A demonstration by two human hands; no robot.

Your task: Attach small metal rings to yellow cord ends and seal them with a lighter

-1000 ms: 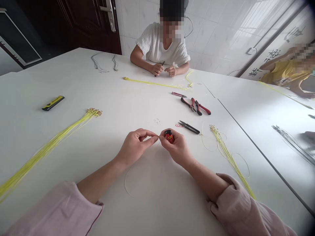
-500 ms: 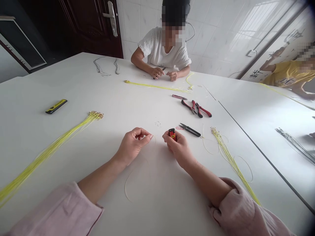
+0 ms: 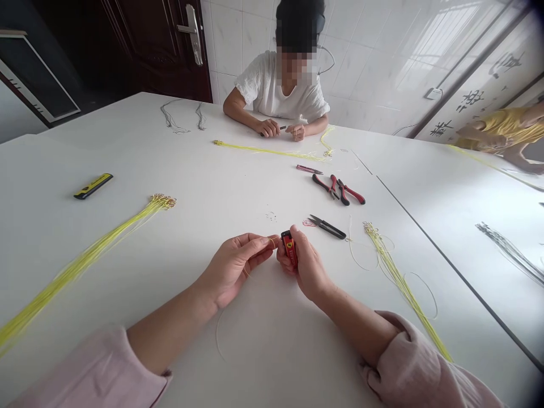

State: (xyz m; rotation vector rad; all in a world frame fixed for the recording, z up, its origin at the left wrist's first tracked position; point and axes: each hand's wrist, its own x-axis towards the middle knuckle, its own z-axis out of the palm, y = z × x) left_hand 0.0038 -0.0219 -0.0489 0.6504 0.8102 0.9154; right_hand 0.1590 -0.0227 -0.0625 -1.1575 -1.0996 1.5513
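In the head view my left hand is closed, with a thin yellow cord pinched between thumb and fingers. The cord's tail curves down onto the table below the hand. My right hand grips a red lighter with a black top, its thumb near the upper end. The lighter's top is beside the left fingertips, and I cannot tell whether they touch. No flame shows. Thread snips lie just beyond the right hand. A bundle of yellow cords with small metal ends lies to its right.
Another yellow cord bundle and a yellow-black cutter lie on the left. Two red-black pliers rest ahead. A person in white works across the white table; a person in yellow is at the far right.
My hands have come closer together. The left fingers have moved right with the cord, and the lighter has been turned so more of its red side shows.
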